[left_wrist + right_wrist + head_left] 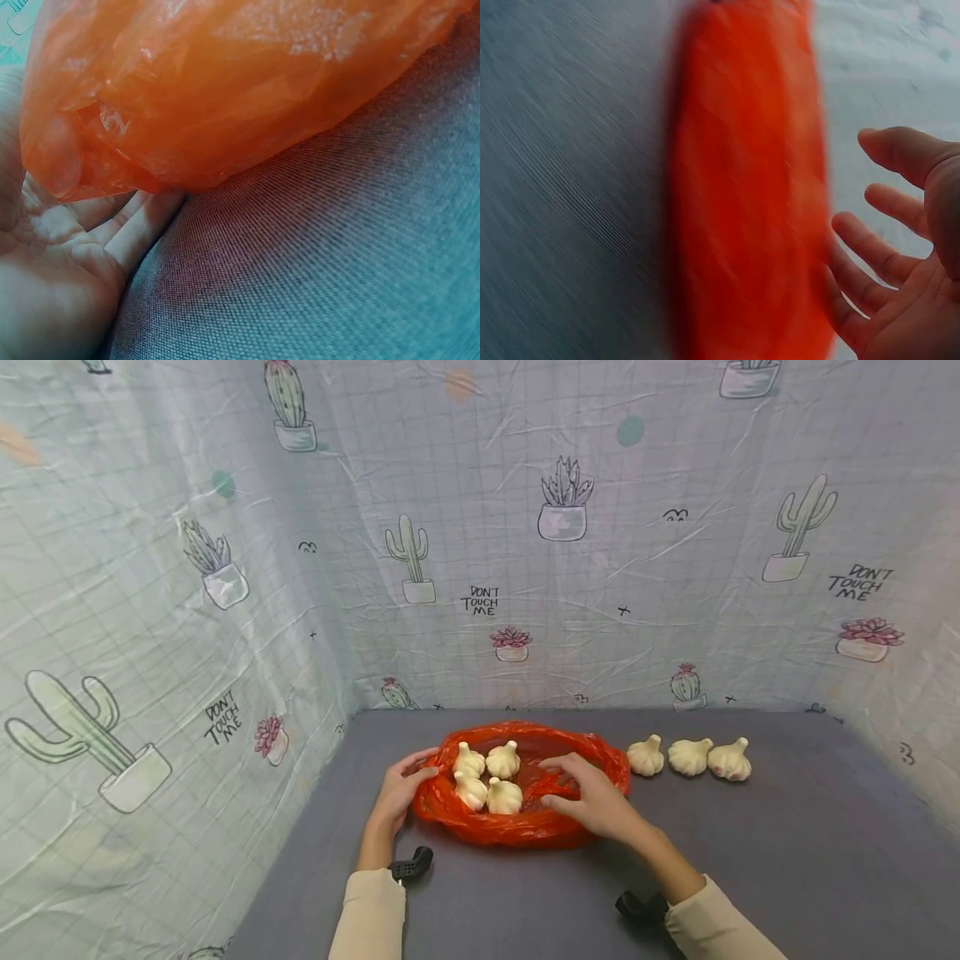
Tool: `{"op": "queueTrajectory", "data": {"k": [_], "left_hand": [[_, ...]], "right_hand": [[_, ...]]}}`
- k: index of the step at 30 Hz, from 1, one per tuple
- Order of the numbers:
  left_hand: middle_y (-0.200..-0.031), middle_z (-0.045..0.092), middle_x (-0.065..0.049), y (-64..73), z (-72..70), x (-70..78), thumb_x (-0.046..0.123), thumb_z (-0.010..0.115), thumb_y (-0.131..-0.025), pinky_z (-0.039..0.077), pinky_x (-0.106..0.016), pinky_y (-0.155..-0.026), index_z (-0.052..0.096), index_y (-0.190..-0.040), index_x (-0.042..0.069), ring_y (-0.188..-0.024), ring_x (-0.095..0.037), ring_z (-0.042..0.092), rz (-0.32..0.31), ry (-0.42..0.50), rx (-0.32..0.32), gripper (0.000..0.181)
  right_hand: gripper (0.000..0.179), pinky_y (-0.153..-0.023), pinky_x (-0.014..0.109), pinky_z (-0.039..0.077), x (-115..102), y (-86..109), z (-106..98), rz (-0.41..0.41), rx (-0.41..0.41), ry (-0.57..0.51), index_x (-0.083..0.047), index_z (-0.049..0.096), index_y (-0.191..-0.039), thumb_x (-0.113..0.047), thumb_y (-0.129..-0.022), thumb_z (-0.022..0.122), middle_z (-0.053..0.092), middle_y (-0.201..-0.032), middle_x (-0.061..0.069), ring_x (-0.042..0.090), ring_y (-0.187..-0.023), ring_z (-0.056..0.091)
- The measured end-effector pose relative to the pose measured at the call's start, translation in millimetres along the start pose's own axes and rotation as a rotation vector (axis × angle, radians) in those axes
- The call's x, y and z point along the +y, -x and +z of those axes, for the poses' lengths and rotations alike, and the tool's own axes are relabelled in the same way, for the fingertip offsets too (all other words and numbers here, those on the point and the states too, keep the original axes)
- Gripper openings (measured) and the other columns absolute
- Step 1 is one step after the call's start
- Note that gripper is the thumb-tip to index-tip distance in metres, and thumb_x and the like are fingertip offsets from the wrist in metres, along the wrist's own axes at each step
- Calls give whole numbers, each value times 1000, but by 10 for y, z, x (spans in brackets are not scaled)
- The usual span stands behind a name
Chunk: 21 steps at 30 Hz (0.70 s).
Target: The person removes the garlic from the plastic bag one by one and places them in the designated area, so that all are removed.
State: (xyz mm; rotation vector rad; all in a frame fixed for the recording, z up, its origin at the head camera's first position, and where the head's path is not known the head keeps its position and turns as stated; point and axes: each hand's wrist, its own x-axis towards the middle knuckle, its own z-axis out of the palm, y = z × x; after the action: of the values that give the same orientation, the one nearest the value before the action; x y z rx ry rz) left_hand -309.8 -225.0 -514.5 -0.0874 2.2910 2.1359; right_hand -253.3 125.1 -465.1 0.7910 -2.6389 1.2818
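Observation:
A red plastic bag lies spread open on the table, its rim rolled outward. Several garlic bulbs sit grouped in its left half. At the bag's left end, my left hand holds the rim, thumb over the edge and fingers along the outside. In the left wrist view, the fingers reach partly behind the bag. Over the bag's right half is my right hand, thumb and fingers spread with nothing between them. The right wrist view shows those fingers apart beside the blurred bag.
Three garlic bulbs, including the middle one, stand in a row on the grey table to the bag's right. A cactus-print sheet encloses the table's back and sides. Black wrist devices sit at both wrists.

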Motion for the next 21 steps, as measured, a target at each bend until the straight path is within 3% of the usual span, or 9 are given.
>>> {"op": "queueTrajectory", "data": {"k": [6,14,21], "left_hand": [[-140,63,-13,10,-16,13,17,73,-94,55,-36,-97,68,-135,14,-117,-22,63,-3,-3,-6,42],[-141,63,-12,-5,-41,7,16,73,-93,54,-37,-98,68,-134,15,-120,-24,61,-7,-9,-1,41],[-142,62,-13,-3,-10,5,17,73,-94,55,-37,-98,68,-135,14,-119,-24,62,-6,-6,-5,42]], "right_hand": [[46,-86,42,54,-25,-18,295,5,-26,22,-12,63,-133,-25,-91,78,66,-117,10,26,-100,64],[44,-81,35,52,-119,-145,495,115,41,-6,-9,66,-126,-25,-88,80,68,-113,9,22,-94,64],[44,-76,31,46,-159,-300,625,186,24,23,-11,66,-122,-29,-86,81,63,-105,4,18,-88,59]]}}
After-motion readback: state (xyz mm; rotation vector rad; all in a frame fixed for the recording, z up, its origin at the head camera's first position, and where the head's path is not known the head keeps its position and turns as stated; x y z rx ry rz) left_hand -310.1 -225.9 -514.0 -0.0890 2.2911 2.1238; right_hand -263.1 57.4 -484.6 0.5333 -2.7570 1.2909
